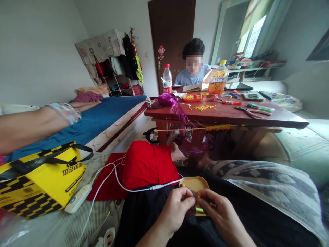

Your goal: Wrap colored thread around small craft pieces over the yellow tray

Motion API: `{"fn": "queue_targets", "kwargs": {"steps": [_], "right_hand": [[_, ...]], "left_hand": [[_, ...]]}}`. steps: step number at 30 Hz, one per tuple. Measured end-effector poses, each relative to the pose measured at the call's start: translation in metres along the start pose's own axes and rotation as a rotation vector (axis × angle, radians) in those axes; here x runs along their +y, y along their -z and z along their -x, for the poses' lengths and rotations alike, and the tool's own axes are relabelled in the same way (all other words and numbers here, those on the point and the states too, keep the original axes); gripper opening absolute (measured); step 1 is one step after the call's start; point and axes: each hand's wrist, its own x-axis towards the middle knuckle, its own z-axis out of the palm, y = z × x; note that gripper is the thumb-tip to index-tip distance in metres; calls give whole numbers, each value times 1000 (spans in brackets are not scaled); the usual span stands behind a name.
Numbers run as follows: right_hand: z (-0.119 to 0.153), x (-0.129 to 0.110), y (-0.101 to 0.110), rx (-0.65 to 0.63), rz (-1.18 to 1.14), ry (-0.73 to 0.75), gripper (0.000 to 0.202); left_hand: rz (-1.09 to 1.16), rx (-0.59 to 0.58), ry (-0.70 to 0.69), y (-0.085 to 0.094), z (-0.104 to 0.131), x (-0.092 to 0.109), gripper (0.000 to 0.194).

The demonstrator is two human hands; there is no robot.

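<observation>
My left hand (177,207) and my right hand (218,207) are close together above my lap, fingertips almost meeting. Thumb and forefinger of each are pinched. A tiny yellow piece (198,196) shows at the right fingertips; what the left fingers hold is too small to make out. Just beyond and below the hands lies a yellow tray (200,181), partly hidden by them. Inside it, a bright green item (199,209) shows between the hands. A white cable (144,189) crosses the red cloth (149,164) left of the tray.
A wooden table (277,118) ahead bears purple strands (167,99), yellow pieces (204,107), pliers (249,112) and bottles (167,79). A person (189,77) sits behind it. A yellow bag (51,178) and a power strip (78,198) lie left. Someone's leg (25,127) rests on the bed.
</observation>
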Motion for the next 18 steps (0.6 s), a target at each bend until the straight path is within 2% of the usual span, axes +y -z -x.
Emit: {"fn": "queue_targets", "kwargs": {"steps": [11, 15, 18], "right_hand": [[1, 2, -1, 22, 93, 29, 32], [-2, 3, 0, 70, 312, 46, 24], [-9, 0, 1, 58, 464, 52, 21]], "left_hand": [[-29, 56, 13, 0, -1, 2, 15], [-148, 157, -111, -4, -2, -4, 17], [-107, 197, -143, -5, -9, -8, 18]]}}
